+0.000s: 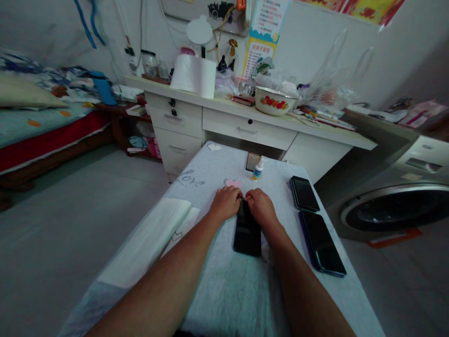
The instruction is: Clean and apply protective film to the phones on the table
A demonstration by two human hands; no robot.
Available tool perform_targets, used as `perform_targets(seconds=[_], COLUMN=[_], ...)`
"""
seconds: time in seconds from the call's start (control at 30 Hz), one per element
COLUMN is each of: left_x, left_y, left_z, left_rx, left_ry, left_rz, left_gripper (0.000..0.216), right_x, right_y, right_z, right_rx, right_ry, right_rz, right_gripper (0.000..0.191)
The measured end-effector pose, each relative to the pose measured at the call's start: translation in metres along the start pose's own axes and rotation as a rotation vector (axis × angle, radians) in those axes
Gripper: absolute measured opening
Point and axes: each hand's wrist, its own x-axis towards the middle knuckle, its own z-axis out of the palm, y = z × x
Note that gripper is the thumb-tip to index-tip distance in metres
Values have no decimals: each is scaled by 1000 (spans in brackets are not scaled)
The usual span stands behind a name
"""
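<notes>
A black smartphone point(247, 231) lies face up on the cloth-covered table, its long side pointing away from me. At its far end my left hand point(226, 202) is closed, fingertips pinched together by the top left corner. My right hand point(260, 207) mirrors it at the top right corner, fingers curled and close to the left ones. Whatever is pinched between the fingertips is too small to make out. Just beyond the hands stands a small white spray bottle point(257, 169) with a blue and yellow label. Behind it lies another phone point(253, 161), partly hidden by the bottle.
To the right lie a stack of dark phones point(304, 193) and a larger dark phone point(322, 242). Folded white cloth point(154, 238) lies along the left. Beyond is a white desk point(245, 126) bearing a flowered bowl point(274, 100). A washing machine point(396, 187) stands at right.
</notes>
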Motion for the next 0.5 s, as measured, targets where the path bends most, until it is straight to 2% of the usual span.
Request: perform_targets(seconds=[0.3, 0.5], left_x=[0, 0], left_y=[1, 1], left_z=[1, -1], left_rx=[13, -2], left_ry=[7, -4], left_rz=[-30, -4], left_gripper=[19, 23], right_x=[4, 2], right_y=[-10, 1], right_z=[5, -3], right_rx=[-4, 0], right_ry=[-46, -54], right_rz=[-59, -34], right_gripper=[23, 23])
